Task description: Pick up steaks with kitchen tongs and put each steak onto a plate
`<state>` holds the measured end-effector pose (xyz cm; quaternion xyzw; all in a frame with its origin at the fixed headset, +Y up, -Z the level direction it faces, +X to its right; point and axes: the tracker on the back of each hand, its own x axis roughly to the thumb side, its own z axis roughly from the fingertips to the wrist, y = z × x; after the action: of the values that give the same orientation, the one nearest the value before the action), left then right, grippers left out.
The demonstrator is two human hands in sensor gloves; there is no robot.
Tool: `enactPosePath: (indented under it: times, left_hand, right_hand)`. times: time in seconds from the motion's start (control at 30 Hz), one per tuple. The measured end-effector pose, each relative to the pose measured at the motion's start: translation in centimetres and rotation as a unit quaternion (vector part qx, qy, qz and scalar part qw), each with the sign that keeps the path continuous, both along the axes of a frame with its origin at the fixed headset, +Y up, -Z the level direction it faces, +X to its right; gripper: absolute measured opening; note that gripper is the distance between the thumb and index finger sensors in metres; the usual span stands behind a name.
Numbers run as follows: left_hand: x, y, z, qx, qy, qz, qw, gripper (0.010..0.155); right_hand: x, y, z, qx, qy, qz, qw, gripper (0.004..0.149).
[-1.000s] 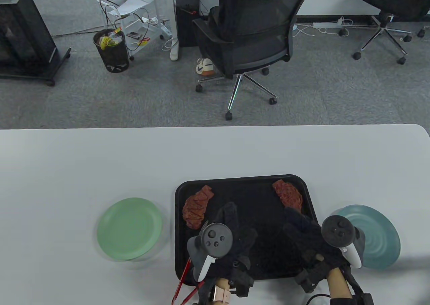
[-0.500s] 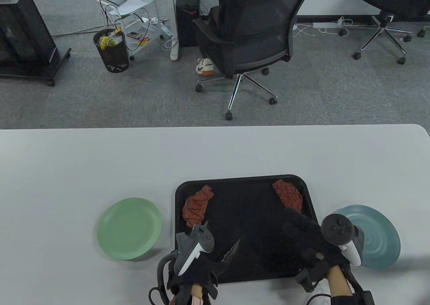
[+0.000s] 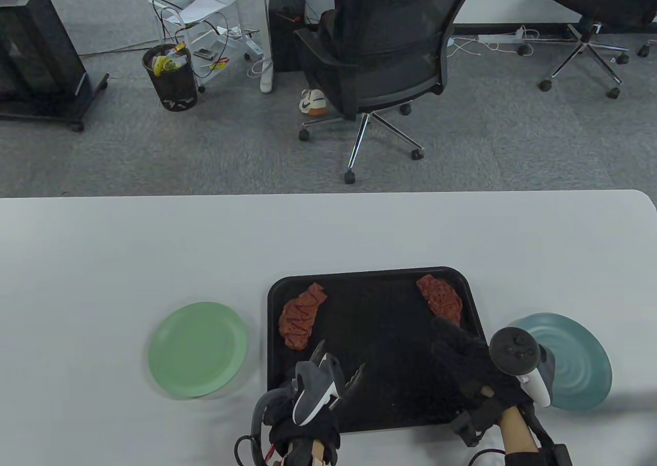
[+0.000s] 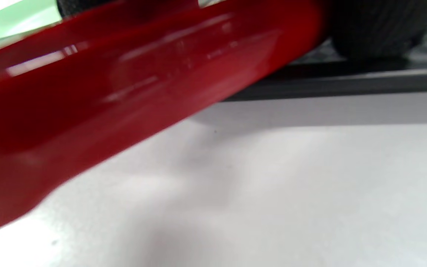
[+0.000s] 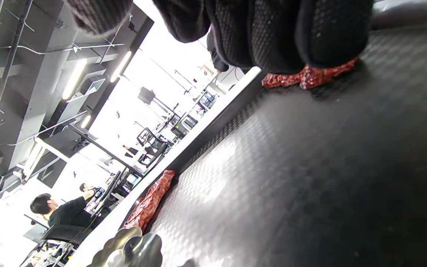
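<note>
Two red-brown steaks lie on a black tray (image 3: 374, 414): the left steak (image 3: 300, 316) and the right steak (image 3: 440, 297). My left hand (image 3: 303, 420) grips red-handled tongs (image 3: 339, 368) at the tray's near left corner. Their scalloped metal tips stand apart over the tray, just short of the left steak. The red tong handle (image 4: 124, 85) fills the left wrist view. My right hand (image 3: 454, 340) lies flat on the tray, its fingertips (image 5: 280, 37) right at the right steak (image 5: 310, 76). A green plate (image 3: 197, 349) sits left of the tray and a teal plate (image 3: 575, 363) right of it.
The white table (image 3: 154, 250) stretches far beyond the tray. Behind its far edge stands a black office chair (image 3: 380, 60) with a seated person. The tong tip (image 5: 132, 248) and left steak (image 5: 148, 205) show in the right wrist view.
My left hand left its flat rest on the tray, drew back, took up the tongs from the table edge and brought their tips over the tray. The right hand stayed put.
</note>
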<state>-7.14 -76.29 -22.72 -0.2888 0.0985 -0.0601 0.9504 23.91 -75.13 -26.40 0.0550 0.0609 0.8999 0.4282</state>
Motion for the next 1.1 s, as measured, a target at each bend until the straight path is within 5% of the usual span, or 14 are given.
enactPosePath:
  times: [0.33,0.67,0.9,1.1]
  left_hand:
    - [-0.6,1.0,0.2,0.078,-0.004,0.065,0.995,0.103]
    - [0.1,2.6,0.3,0.132,-0.033,0.117,0.984,0.103]
    - [0.4,3.2,0.4,0.14,-0.038,0.131,0.981,0.103]
    - [0.0,3.3,0.4,0.139,-0.028,0.146,0.979,0.103]
  right_hand:
    - [0.6,0.0,-0.2,0.003,-0.016,0.003,1.0,0.065]
    - [7.3,0.6,0.2,0.001,-0.18,0.029,0.983,0.065]
    - [14.0,1.2,1.4,-0.034,-0.325,0.126,0.937,0.067]
    - [18.6,1.0,2.5,-0.079,-0.433,0.234,0.867,0.071]
